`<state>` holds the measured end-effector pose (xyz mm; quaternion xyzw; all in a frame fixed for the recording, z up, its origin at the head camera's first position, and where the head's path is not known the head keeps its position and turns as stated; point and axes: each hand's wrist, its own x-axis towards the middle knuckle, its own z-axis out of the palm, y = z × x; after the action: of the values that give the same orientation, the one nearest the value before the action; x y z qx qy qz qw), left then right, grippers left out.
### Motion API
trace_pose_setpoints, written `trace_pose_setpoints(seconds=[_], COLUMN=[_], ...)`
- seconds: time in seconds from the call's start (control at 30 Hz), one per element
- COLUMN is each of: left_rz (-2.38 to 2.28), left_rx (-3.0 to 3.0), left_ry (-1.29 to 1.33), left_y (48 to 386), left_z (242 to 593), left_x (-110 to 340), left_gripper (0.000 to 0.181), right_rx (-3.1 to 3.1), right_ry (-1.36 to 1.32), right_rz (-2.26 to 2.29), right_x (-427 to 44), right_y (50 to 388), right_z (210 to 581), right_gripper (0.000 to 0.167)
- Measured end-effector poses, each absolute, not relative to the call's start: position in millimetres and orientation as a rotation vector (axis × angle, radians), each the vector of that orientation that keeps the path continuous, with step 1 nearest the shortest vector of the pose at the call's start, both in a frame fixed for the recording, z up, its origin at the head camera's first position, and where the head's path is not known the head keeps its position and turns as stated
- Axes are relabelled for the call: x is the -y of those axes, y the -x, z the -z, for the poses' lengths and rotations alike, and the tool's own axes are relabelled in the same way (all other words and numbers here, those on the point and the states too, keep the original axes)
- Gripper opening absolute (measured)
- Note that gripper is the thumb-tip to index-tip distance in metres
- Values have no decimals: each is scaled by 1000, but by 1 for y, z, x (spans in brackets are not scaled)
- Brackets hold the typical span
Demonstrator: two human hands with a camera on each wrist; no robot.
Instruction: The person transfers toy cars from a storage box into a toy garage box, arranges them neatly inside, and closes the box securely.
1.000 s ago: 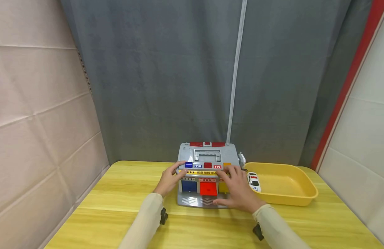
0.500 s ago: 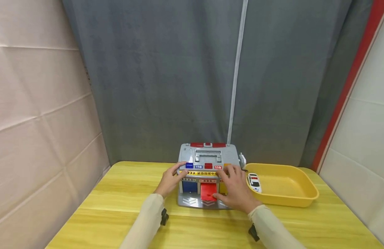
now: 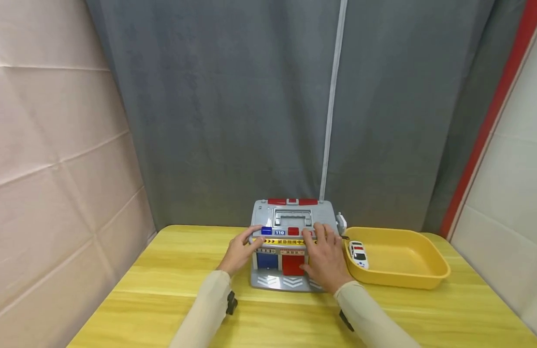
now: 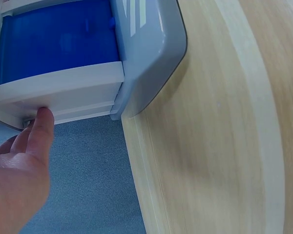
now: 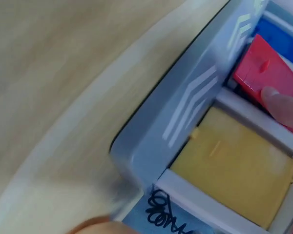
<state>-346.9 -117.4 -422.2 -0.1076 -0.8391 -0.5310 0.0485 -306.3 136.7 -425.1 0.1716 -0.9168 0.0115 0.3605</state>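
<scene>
A grey toy station [image 3: 261, 212] stands on the table, with a blue door [image 3: 267, 261] at left, a red door [image 3: 293, 265] in the middle and a yellow door [image 5: 234, 165] at right. My left hand [image 3: 237, 252] grips its left front corner, fingers at the roof edge. With its fingers on the roof's right front, my right hand [image 3: 326, 260] presses its thumb on the red door. In the right wrist view the red door [image 5: 271, 73] tilts slightly out of its frame, while blue and yellow sit flat in theirs.
A yellow tray [image 3: 405, 279] stands to the right of the station, with a white toy car [image 3: 358, 254] inside at its left end. A white part [image 3: 341, 221] juts from the station's right side. A black coiled cord [image 5: 161, 209] hangs near its right edge.
The red door has swung from sticking outward to hanging down nearly in its frame. My right thumb has moved inward with it. My left hand keeps its place on the corner.
</scene>
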Motion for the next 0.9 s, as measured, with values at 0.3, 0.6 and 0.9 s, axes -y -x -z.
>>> trace_pose_setpoints(seconds=[0.3,0.6,0.9], left_rz=[1605,1623,1616], left_rx=[2556,2555,2572], left_ry=[336,345,320], left_y=[347,346,346], left_z=[417,418,418], left_x=[117,114,114], left_gripper=[44,44,44], right_rx=[2368,2328,2302], right_ry=[-392,-322,-297], right_rz=[18,46,26], right_x=[-133,-133,-130], right_y=[311,315,317], right_z=[421,427,430], right_gripper=[103,99,96])
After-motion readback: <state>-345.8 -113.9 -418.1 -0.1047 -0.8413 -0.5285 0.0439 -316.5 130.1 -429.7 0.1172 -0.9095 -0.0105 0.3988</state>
